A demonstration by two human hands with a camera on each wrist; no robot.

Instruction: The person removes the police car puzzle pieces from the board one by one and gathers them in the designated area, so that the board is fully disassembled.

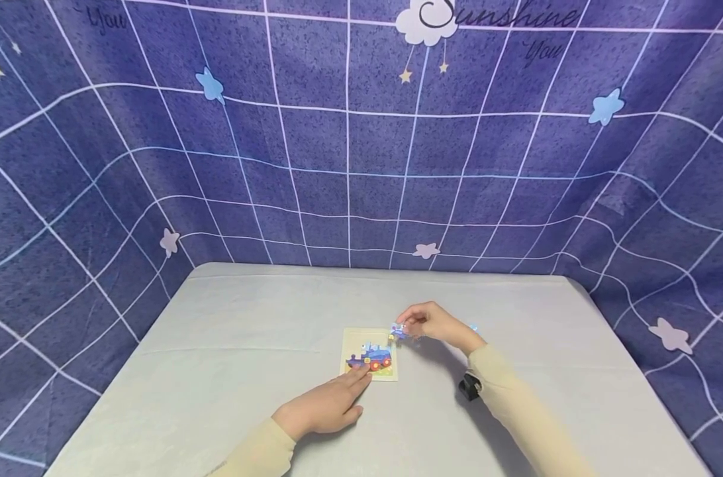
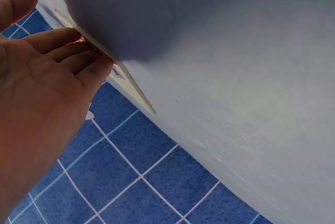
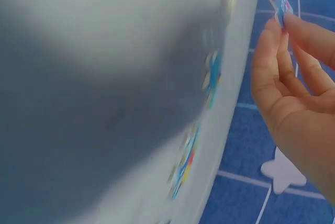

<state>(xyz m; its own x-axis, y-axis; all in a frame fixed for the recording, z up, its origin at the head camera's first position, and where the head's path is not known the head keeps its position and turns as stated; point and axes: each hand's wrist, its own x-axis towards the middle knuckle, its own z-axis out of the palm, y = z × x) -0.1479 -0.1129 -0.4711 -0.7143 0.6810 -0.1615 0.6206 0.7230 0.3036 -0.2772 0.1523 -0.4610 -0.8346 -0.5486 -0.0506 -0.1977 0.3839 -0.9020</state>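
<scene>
A small jigsaw board point(image 1: 361, 332) with a pale rim lies on the table, a blue train with red wheels showing in its lower part. My left hand point(image 1: 326, 405) rests its extended fingertips on the board's lower left; from the left wrist view, those fingers point(image 2: 97, 72) reach over the board's edge point(image 2: 137, 92). Between thumb and fingers, my right hand point(image 1: 437, 324) pinches a blue jigsaw piece point(image 1: 396, 331) above the board's upper right corner. That piece point(image 3: 281, 5) stands tilted at the fingertips in the right wrist view.
Loose jigsaw pieces point(image 3: 212, 80) lie on the table under the right arm, with more colourful pieces point(image 3: 186, 164) nearby. One blue piece point(image 1: 473, 327) peeks out behind the right wrist. A purple-blue gridded curtain point(image 1: 349, 146) hangs around the white table point(image 1: 230, 311).
</scene>
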